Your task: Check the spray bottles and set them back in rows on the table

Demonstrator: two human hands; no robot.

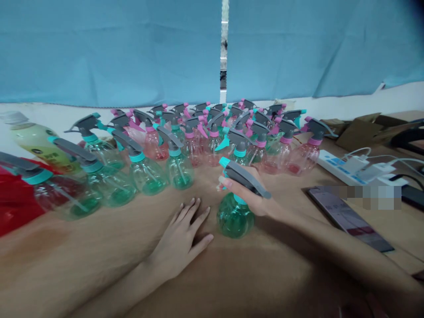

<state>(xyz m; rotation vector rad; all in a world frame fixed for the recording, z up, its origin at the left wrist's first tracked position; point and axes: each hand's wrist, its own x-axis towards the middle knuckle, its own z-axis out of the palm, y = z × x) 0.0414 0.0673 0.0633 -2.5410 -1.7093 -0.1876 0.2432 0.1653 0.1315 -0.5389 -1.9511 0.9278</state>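
Observation:
My right hand is closed around the neck of a green spray bottle, below its grey and turquoise trigger head. The bottle is upright at the middle of the table; whether its base touches the wood is hard to tell. Flat on the table to its left lies my left hand, fingers spread, holding nothing. Beyond both hands stand many more spray bottles. A green one is among the nearest to my left fingers, and a pink one stands at the right end of the group.
A yellow-green drink bottle and red material are at the left. On the right lie a phone, a white power strip with plugs and cables, and brown cardboard. A blue sheet hangs behind.

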